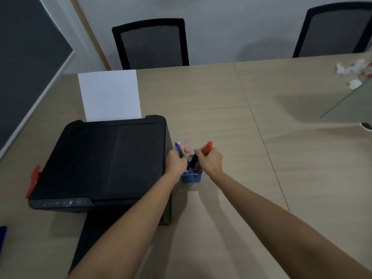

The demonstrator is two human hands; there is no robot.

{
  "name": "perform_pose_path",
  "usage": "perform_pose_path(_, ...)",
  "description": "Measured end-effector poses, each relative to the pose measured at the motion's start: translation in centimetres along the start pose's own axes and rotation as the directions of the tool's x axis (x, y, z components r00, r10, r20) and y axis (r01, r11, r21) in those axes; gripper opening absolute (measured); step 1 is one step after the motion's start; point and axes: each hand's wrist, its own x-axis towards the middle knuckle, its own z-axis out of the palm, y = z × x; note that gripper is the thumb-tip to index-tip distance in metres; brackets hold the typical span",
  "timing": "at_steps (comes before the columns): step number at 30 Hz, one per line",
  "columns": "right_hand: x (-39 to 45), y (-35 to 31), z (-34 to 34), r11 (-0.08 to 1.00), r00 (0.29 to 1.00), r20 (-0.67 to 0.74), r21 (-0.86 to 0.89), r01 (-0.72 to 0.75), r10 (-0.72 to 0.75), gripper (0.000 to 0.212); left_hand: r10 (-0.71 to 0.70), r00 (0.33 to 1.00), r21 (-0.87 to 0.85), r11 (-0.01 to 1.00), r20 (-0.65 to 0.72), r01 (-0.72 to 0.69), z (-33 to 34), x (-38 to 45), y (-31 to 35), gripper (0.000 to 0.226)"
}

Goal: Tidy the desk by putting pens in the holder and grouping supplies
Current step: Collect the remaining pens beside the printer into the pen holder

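Note:
A small blue mesh pen holder stands on the desk just right of the printer, with several pens and a dark marker sticking out of it. My left hand is closed around a few pens, blue and green tipped, held just above the holder's left side. My right hand grips a red marker, its cap pointing up and away, over the holder's right side. Both hands partly hide the holder's rim.
A black printer with white paper in its tray fills the desk's left. Two black mesh chairs stand behind the desk. Scraps of white and red paper lie far right, beside a glass panel.

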Motion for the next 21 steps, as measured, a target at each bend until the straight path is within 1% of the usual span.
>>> perform_pose_path(1,-0.2,0.1,-0.1,1.0,1.0,0.003,0.018,0.013,-0.013,0.037,0.006,1.0,-0.01,1.0,0.008,-0.006,0.0,0.0,0.1,0.008)
perform_pose_path(5,-1.1,0.0,-0.8,0.979,1.0,0.004,0.205,0.017,-0.018,0.051,0.039,0.998,-0.124,0.992,0.051,-0.032,-0.1,0.3,0.6,0.005)
perform_pose_path(7,-1.3,-0.2,-1.2,0.975,0.998,0.009,0.217,0.054,-0.057,0.055,0.051,0.997,-0.177,0.983,0.058,-0.04,-0.3,0.2,0.8,0.006)
perform_pose_path(9,-1.2,-0.1,-1.4,0.978,0.996,0.004,0.19,0.09,-0.093,0.051,0.044,0.996,-0.187,0.982,0.082,-0.028,-0.4,0.3,0.6,0.015)
perform_pose_path(12,-0.9,0.2,-1.3,0.984,0.995,0.003,0.154,0.094,-0.095,0.037,0.025,0.996,-0.14,0.99,0.082,-0.013,-0.1,0.6,0.5,0.022)
perform_pose_path(14,-0.9,0.6,-1.3,0.988,0.996,0.039,0.134,0.072,-0.078,0.027,-0.015,0.997,-0.117,0.993,0.07,0.023,0.2,0.8,0.6,0.026)
perform_pose_path(15,-1.0,0.9,-1.4,0.991,0.995,0.062,0.116,0.068,-0.076,0.025,-0.046,0.996,-0.096,0.994,0.078,0.054,0.3,0.9,0.6,0.024)
perform_pose_path(17,-1.3,1.4,-1.5,0.991,0.988,0.117,0.094,0.09,-0.101,0.027,-0.123,0.985,-0.061,0.989,0.124,0.131,0.4,0.8,0.3,0.015)
perform_pose_path(18,-1.5,1.5,-1.5,0.99,0.981,0.152,0.098,0.104,-0.118,0.031,-0.157,0.975,-0.051,0.985,0.157,0.167,0.5,0.6,0.0,0.014)
perform_pose_path(19,-1.7,1.5,-1.4,0.987,0.973,0.188,0.108,0.115,-0.134,0.035,-0.18,0.967,-0.044,0.981,0.179,0.191,0.5,0.4,-0.2,0.02)
perform_pose_path(21,-2.2,1.5,-1.4,0.98,0.961,0.239,0.173,0.102,-0.142,0.043,-0.23,0.953,-0.09,0.964,0.199,0.251,0.6,0.0,-0.6,0.041)
